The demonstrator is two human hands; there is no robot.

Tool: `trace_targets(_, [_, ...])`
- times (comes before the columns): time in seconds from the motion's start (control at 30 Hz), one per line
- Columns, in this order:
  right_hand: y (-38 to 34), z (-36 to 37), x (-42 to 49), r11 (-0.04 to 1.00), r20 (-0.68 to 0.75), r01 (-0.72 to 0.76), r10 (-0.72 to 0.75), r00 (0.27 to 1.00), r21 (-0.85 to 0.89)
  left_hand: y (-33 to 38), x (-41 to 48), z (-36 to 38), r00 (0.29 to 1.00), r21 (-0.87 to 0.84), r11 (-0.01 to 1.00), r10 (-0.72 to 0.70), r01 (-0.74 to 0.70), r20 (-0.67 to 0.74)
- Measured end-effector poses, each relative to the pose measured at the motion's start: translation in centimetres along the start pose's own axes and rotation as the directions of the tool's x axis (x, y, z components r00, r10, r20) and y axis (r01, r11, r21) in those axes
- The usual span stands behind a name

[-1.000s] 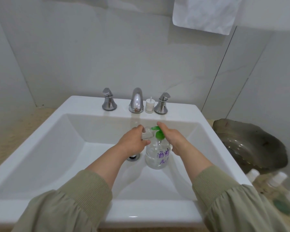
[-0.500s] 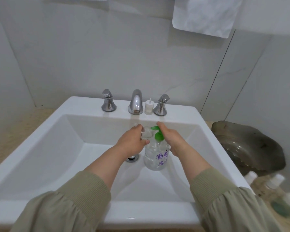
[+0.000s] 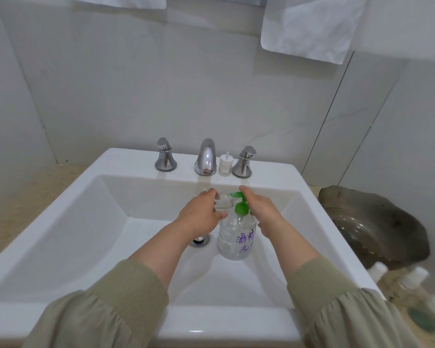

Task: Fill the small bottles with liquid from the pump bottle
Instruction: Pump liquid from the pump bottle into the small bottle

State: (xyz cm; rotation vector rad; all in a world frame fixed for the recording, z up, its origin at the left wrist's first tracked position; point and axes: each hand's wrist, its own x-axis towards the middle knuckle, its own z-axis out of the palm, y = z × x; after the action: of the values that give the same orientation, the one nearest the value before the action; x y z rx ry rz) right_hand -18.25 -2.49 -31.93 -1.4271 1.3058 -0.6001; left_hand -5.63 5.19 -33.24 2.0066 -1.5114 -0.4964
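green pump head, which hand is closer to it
Right. The right hand touches the green pump head, a finger on top; the left hand is beside it, holding a small clear bottle at the spout.

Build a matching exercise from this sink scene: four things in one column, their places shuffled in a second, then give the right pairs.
Things
1. pump bottle
2. small clear bottle
3. small white cap
4. dark dish

Places
A. right of the sink
B. standing in the sink basin
C. held in the left hand
D. on the sink ledge, between faucet spout and right tap handle

Pairs: 1-B, 2-C, 3-D, 4-A
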Motion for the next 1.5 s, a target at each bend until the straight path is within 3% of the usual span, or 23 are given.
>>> trace_targets(0.33, [0.43, 0.05, -0.48, 0.998, -0.02, -0.005, 0.003, 1.0, -0.065, -0.66, -0.16, 0.34, 0.998, -0.027, 1.0, -0.01, 0.012, 0.068])
trace_targets(0.77, [-0.05, 0.15, -0.29, 0.998, -0.032, 0.055, -0.055, 0.998, -0.011, -0.3, 0.07, -0.03, 1.0, -0.07, 0.998, 0.006, -0.004, 0.029])
trace_targets(1.5, [0.05, 0.0, -0.22, 1.0, -0.006, 0.017, -0.017, 1.0, -0.013, -0.49, 0.02, 0.0, 0.999, -0.059, 0.998, 0.008, -0.006, 0.043])
